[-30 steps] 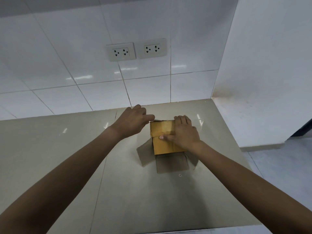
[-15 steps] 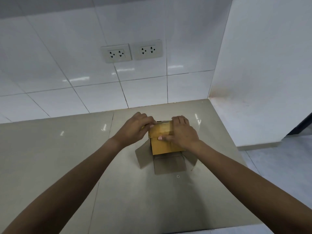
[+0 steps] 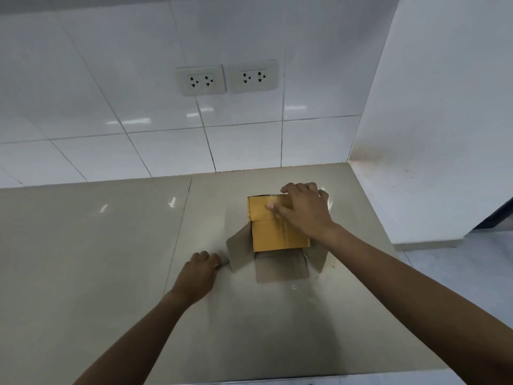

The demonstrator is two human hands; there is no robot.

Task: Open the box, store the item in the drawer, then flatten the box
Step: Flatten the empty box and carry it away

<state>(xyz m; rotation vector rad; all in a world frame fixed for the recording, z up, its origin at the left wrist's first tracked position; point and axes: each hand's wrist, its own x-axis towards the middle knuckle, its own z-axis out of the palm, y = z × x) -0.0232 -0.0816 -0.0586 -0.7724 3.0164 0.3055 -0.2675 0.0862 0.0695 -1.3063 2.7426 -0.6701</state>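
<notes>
A small yellow-brown cardboard box (image 3: 277, 234) stands on the beige counter (image 3: 111, 259), with its grey-brown flaps (image 3: 238, 254) splayed out flat around its base on the left, front and right. My right hand (image 3: 302, 211) lies on the box's top, the fingers curled over its far edge and the thumb pressed on the top face. My left hand (image 3: 198, 273) sits low on the counter, left of the box, with curled fingers right at the left flap's near corner. Whether it pinches that flap is hidden. No item or drawer is in view.
White tiled wall behind the counter carries two socket plates (image 3: 226, 79). A white side wall (image 3: 444, 134) bounds the counter on the right, with grey floor (image 3: 485, 259) beyond. The counter's front edge (image 3: 249, 380) runs along the bottom.
My left hand left the box's far left top corner and dropped toward me to the left flap's corner. My right hand stayed on the box top. The camera view shifted.
</notes>
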